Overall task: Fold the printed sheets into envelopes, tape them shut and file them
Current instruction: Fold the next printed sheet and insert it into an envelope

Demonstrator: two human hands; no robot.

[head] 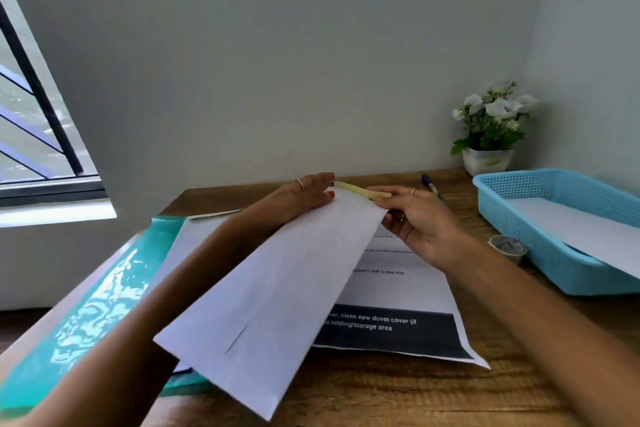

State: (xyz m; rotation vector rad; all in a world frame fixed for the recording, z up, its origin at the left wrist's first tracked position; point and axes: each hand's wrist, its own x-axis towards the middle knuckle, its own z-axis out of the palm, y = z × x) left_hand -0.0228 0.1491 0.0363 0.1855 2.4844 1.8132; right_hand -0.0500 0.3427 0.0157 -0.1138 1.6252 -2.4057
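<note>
A wooden desk point(398, 392) is set against a pale wall point(277, 45). At its far right corner, white flowers in a white pot point(487, 159) are placed. A pen point(429, 184) is laid on the desk just left of the pot. A window point(31, 121) with dark bars is seen at the left, above a white sill point(55, 215).

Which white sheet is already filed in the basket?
The plain sheet lying in the blue basket at right; the folded sheet is in hand, the printed sheet lies on the desk.
</note>
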